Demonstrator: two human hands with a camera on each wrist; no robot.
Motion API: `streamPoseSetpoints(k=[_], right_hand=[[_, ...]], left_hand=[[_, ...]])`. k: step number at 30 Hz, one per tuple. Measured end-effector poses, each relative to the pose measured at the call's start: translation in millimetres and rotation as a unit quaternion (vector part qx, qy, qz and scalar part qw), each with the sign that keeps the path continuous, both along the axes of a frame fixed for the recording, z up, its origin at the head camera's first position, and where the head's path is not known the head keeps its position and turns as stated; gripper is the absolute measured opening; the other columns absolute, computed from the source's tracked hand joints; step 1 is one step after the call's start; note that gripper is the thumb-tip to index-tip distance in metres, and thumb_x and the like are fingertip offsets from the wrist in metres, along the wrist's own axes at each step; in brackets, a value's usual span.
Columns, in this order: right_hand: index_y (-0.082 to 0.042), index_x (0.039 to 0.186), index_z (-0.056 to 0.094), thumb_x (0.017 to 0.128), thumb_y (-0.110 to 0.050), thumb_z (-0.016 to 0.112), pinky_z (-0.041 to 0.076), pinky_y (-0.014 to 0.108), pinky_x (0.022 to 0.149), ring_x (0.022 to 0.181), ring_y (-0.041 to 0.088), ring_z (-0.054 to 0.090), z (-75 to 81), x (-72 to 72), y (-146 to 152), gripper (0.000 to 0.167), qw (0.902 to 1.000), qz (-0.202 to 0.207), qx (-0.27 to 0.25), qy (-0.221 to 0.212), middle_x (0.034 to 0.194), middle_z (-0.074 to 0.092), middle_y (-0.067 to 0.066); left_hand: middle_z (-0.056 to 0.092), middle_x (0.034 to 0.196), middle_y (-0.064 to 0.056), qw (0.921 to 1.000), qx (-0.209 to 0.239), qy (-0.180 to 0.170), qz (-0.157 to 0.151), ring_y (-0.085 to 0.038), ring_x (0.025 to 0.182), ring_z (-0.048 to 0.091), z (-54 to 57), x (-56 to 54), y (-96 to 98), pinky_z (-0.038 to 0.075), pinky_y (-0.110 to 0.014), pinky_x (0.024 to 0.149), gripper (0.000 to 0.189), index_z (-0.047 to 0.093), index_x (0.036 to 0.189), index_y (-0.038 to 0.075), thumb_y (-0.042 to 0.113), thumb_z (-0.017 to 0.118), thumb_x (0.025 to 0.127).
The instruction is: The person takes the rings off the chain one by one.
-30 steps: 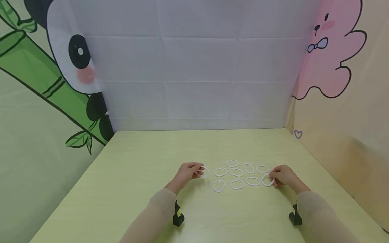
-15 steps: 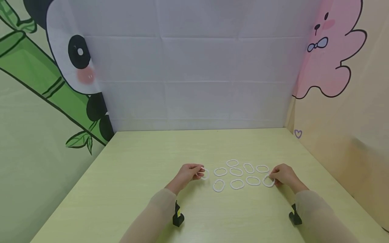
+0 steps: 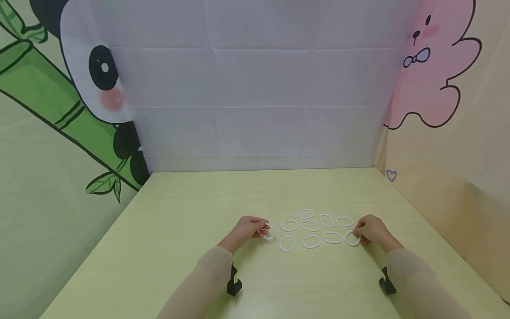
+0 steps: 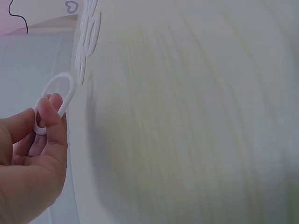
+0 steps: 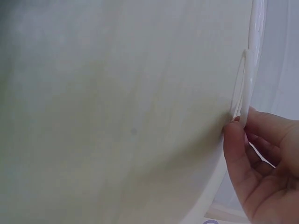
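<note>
Near the middle of the table, my left hand (image 3: 248,228) pinches a white oval plastic ring (image 4: 72,86) between thumb and fingers. In the left wrist view this ring stands tilted up above the tabletop, its lower end hidden among the fingertips. To the right, my right hand (image 3: 373,229) pinches the edge of another white ring (image 3: 352,245); thumb and forefinger meet on it in the right wrist view, with its far end close to the other rings. Between the hands lie several similar white oval rings (image 3: 311,248), flat and in loose rows.
The pale wooden table (image 3: 199,199) runs back to a white cloth wall (image 3: 259,110). A panda-and-bamboo print (image 3: 79,110) covers the left wall, a pink animal print (image 3: 438,88) the right. A black wrist mount (image 3: 234,283) hangs under the left sleeve, and another (image 3: 387,283) under the right.
My left hand has shifted slightly right and down with its ring, which tilts a little differently. My right hand has moved its ring very slightly. The rings lying between them stay put.
</note>
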State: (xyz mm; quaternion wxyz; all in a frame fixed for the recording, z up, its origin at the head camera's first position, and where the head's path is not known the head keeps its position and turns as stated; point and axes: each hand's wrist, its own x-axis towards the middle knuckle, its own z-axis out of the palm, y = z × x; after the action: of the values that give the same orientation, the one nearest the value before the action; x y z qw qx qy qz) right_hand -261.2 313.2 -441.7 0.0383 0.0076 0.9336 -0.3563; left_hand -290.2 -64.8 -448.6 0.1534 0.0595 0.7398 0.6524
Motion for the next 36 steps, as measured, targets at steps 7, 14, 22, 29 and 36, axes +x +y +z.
streamPoseSetpoints(k=[7, 14, 22, 29, 36], right_hand=[[0.002, 0.069, 0.060, 0.081, -0.001, 0.065, 0.050, 0.026, 0.048, 0.047, 0.012, 0.054, 1.3, 0.1, -0.7, 0.013, 1.0000, 0.005, 0.002, -0.001, 0.054, 0.054, 0.003], [0.002, 0.069, 0.060, 0.082, 0.000, 0.064, 0.050, 0.027, 0.048, 0.047, 0.012, 0.054, 1.0, -0.1, -0.9, 0.013, 1.0000, 0.004, 0.004, -0.001, 0.054, 0.053, 0.003], [0.002, 0.069, 0.059, 0.082, 0.001, 0.064, 0.051, 0.027, 0.048, 0.047, 0.012, 0.053, 3.3, 0.6, -1.4, 0.013, 0.9999, 0.008, -0.008, -0.001, 0.055, 0.053, 0.003], [0.001, 0.069, 0.059, 0.081, 0.000, 0.064, 0.050, 0.027, 0.048, 0.047, 0.012, 0.054, 2.7, 0.3, -0.3, 0.013, 1.0000, 0.005, -0.004, -0.002, 0.054, 0.053, 0.003], [0.002, 0.069, 0.060, 0.081, 0.000, 0.064, 0.050, 0.028, 0.048, 0.047, 0.013, 0.054, 3.2, 2.1, -0.8, 0.013, 1.0000, 0.006, -0.001, 0.004, 0.054, 0.053, 0.003]], left_hand=[[0.067, 0.083, -0.010, 0.9998, -0.018, -0.006, -0.003, -0.008, 0.064, 0.060, -1.7, 0.1, 3.5, 0.051, -0.020, 0.059, 0.022, 0.061, 0.106, -0.015, 0.002, 0.053, 0.092], [0.067, 0.081, -0.011, 0.9980, -0.063, -0.001, 0.001, -0.009, 0.060, 0.058, -0.4, -0.5, 5.9, 0.052, -0.021, 0.057, 0.021, 0.063, 0.102, -0.013, 0.003, 0.056, 0.091], [0.066, 0.074, -0.008, 0.9800, -0.189, 0.064, 0.006, -0.011, 0.057, 0.059, 5.7, 4.7, 5.3, 0.052, -0.024, 0.054, 0.015, 0.068, 0.093, -0.007, 0.005, 0.060, 0.089], [0.063, 0.065, -0.006, 0.9621, -0.252, 0.104, 0.012, -0.009, 0.050, 0.056, 11.3, 7.3, 7.5, 0.050, -0.021, 0.049, 0.011, 0.070, 0.086, -0.004, 0.001, 0.061, 0.086], [0.064, 0.074, -0.006, 0.9460, -0.295, 0.133, 0.016, -0.011, 0.056, 0.054, 12.3, 7.2, 9.2, 0.048, -0.021, 0.050, 0.009, 0.071, 0.087, -0.001, 0.002, 0.063, 0.085]])
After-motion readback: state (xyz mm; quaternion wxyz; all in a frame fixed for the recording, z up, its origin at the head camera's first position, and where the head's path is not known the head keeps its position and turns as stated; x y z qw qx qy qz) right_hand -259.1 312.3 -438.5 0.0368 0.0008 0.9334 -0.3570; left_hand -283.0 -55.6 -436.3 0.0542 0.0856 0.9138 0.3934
